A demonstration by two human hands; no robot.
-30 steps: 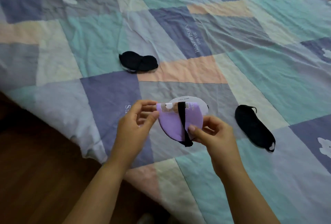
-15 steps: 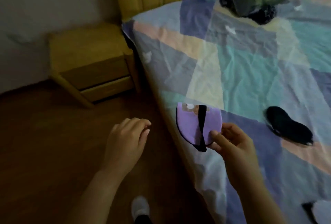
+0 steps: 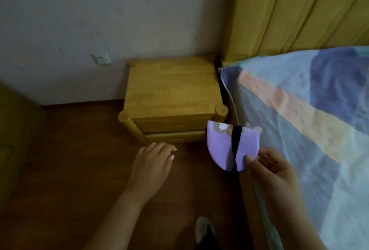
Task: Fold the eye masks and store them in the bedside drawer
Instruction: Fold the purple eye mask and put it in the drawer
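Note:
My right hand (image 3: 273, 167) pinches the lower right edge of a folded purple eye mask (image 3: 223, 145), a half-round shape with a black strap running down its middle and a small bear print along its top edge. I hold it upright beside the bed's edge. My left hand (image 3: 153, 161) is empty with fingers loosely spread, palm down, just in front of the wooden bedside table (image 3: 171, 90). The table's two drawers (image 3: 173, 135) face me; the lower one looks slightly pulled out. The black masks are out of view.
A patchwork quilt (image 3: 309, 113) covers the bed on the right, under a yellow padded headboard (image 3: 295, 12). Dark wooden floor (image 3: 65, 169) lies in front of the table. A wall socket (image 3: 101, 59) sits low on the wall. My foot (image 3: 205, 231) shows at the bottom.
My view has swung left from the bed to the bedside table. My left hand let go of the purple mask and moved toward the drawers; my right hand carried the mask along.

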